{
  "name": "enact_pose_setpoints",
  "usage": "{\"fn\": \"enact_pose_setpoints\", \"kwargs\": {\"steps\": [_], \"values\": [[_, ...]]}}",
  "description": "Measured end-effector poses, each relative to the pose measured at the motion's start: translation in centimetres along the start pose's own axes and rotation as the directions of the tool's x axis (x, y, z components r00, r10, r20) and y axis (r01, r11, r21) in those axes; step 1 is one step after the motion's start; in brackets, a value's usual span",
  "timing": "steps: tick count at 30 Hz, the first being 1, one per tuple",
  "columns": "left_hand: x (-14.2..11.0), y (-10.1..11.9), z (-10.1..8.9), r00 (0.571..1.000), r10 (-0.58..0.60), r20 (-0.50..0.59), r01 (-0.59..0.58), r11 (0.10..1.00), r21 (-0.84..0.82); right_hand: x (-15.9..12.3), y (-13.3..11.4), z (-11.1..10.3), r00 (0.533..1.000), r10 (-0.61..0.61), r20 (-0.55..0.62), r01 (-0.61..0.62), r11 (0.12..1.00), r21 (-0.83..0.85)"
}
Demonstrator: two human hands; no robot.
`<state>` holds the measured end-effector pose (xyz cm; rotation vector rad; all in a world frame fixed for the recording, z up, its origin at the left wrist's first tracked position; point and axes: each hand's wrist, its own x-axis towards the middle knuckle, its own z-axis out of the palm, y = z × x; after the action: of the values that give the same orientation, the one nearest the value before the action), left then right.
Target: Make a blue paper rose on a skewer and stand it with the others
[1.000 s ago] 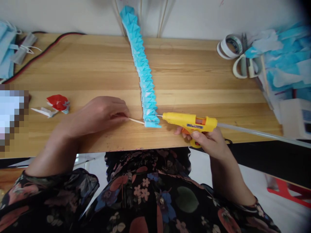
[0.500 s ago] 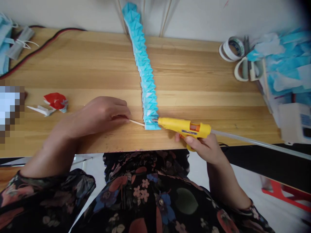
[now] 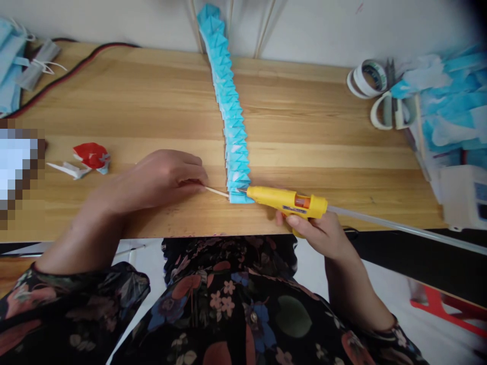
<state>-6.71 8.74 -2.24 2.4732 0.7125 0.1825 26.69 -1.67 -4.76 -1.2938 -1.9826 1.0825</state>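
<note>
A long chain of folded blue paper runs from the front of the table up to the wall. My left hand is closed on a thin wooden stick, pinched at its left end; the stick's other end meets the chain's near end. In my right hand is a yellow glue gun, gripped by its handle. Its metal nozzle is at the chain's lowest folds; whether it touches them I cannot tell. A clear glue stick sticks out of the gun's back.
At the left lie a red crumpled piece, face masks and a dark cable. Tape rolls, scissors, a blue and white heap and a white box are at the right. Thin sticks lean on the wall.
The glue gun's nozzle has shifted slightly left along the chain's near end. My left hand keeps its pinch on the stick. The whole view has moved a little.
</note>
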Motion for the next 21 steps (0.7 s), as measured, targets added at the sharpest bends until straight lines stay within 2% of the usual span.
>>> {"fn": "enact_pose_setpoints", "kwargs": {"steps": [5, 21], "values": [[0.04, -0.07, 0.16, 1.000, -0.009, 0.009, 0.009, 1.000, 0.009, -0.08, 0.11, 0.08, 0.999, 0.045, 0.016, -0.044, 0.999, -0.024], [0.14, -0.03, 0.11, 1.000, -0.005, 0.004, 0.005, 1.000, -0.001, -0.05, 0.28, 0.20, 0.999, 0.051, -0.007, -0.052, 0.998, -0.043]]}}
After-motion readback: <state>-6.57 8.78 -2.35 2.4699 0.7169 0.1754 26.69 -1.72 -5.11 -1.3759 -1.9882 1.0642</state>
